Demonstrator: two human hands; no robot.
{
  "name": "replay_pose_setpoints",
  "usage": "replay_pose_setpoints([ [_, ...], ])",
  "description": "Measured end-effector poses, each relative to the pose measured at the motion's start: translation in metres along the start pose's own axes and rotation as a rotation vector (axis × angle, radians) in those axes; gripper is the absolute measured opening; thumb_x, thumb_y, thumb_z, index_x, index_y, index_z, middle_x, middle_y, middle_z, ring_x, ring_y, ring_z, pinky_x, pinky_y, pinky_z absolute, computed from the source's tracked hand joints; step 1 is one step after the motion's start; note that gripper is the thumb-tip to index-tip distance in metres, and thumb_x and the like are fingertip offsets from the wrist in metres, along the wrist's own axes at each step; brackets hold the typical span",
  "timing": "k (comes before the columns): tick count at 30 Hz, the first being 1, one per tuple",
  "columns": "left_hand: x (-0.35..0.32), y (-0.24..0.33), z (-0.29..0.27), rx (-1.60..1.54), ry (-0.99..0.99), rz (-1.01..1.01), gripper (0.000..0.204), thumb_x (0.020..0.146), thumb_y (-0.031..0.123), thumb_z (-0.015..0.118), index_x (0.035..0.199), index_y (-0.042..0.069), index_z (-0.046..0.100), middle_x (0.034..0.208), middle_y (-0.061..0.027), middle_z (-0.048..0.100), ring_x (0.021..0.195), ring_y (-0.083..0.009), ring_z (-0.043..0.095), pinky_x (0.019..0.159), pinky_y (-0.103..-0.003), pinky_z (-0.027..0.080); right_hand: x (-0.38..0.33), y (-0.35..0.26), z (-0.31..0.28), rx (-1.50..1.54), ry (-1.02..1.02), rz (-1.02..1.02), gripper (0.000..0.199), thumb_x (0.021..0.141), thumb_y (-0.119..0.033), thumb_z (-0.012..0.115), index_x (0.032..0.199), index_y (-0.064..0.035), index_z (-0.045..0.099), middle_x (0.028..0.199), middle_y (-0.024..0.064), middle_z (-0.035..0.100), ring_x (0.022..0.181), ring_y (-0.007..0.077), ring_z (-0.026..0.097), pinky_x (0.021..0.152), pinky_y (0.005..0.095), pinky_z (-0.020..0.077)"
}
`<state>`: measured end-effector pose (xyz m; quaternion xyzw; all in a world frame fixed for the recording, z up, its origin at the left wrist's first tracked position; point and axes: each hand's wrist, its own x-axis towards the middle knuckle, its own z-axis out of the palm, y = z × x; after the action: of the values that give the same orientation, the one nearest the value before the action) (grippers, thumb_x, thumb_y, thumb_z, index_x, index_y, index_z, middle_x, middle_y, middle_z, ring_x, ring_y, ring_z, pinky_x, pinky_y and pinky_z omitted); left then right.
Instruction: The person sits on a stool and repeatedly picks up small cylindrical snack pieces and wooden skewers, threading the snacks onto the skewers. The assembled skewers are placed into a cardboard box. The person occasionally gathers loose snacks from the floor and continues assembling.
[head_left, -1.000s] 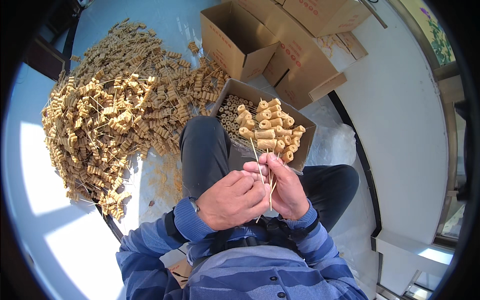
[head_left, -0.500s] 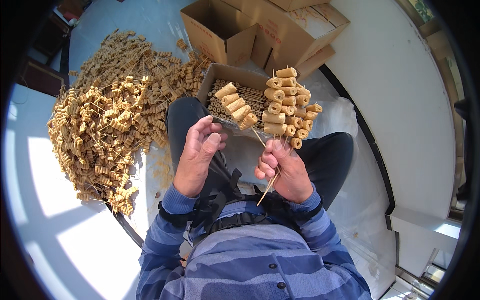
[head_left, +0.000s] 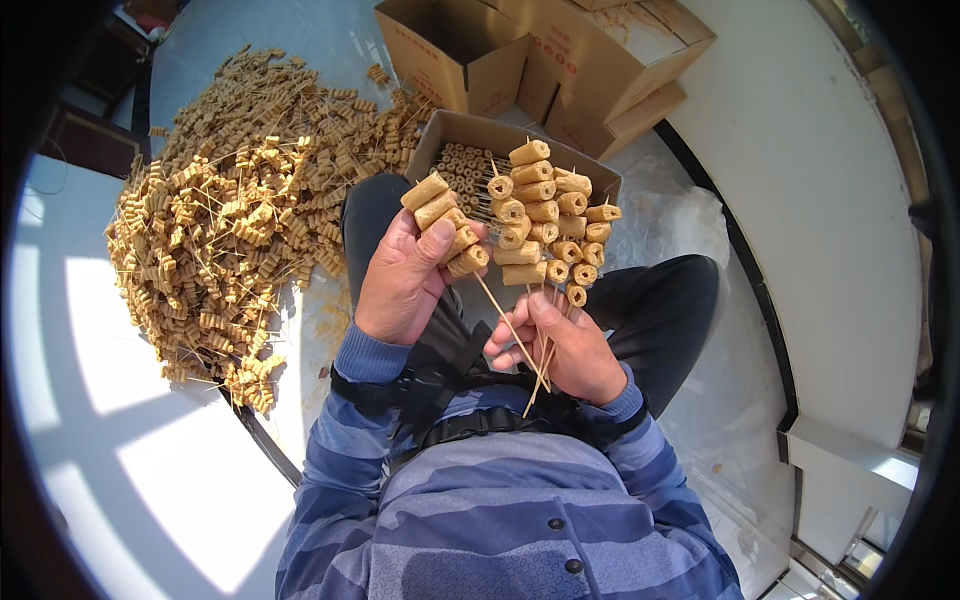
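My left hand (head_left: 408, 275) is closed on the rolls of one skewer (head_left: 437, 212), which carries several short golden-brown hollow rolls on a thin wooden stick. That stick slants down to the right and crosses the others near my right hand (head_left: 570, 345). Between thumb and fingers, my right hand grips a bunch of skewers (head_left: 540, 212) by their bare sticks, their rolls fanned out above it. Behind the bunch stands an open cardboard box (head_left: 470, 128), with rows of the same skewers packed inside, roll ends up at its left.
A large heap of loose skewers (head_left: 230, 220) spreads over the floor at the left. Taller cardboard cartons (head_left: 430, 60) stand beyond the box. Clear plastic sheeting (head_left: 690, 225) lies at the right, beside my bent leg (head_left: 665, 300).
My left hand has closed on the leftmost skewer's rolls and drawn it left, away from the bunch. My right hand still grips the other sticks. The view has shifted slightly.
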<state>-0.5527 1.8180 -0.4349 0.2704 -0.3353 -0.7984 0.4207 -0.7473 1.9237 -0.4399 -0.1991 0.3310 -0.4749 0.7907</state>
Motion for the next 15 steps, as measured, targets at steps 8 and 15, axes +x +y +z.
replay_pose_setpoints([
  [8, -0.011, -0.015, 0.011, -0.193, -0.026, 0.047, 0.042, 0.102, 0.020, 0.051, 0.139, 0.004, 0.040, 0.132, -0.0131, 0.054, 0.124, -0.0249, 0.054, 0.108, -0.043, 0.042, -0.003, -0.008, -0.010, 0.094, -0.076, 0.115, 0.035, 0.111, -0.035, 0.034, 0.104, -0.0055, 0.052, 0.057, 0.0050, 0.049, 0.044, 0.0172, 0.049, 0.046, 0.0265, 0.0429],
  [15, -0.010, -0.024, 0.023, -0.208, -0.047, 0.062, 0.061, 0.100, 0.017, 0.050, 0.152, 0.004, 0.022, 0.148, -0.0136, 0.041, 0.137, -0.0274, 0.044, 0.116, -0.046, 0.034, -0.004, -0.003, -0.006, 0.006, -0.053, 0.164, 0.033, 0.111, -0.034, 0.037, 0.107, -0.0043, 0.052, 0.060, 0.0011, 0.048, 0.044, 0.0098, 0.042, 0.046, 0.0235, 0.0391],
])
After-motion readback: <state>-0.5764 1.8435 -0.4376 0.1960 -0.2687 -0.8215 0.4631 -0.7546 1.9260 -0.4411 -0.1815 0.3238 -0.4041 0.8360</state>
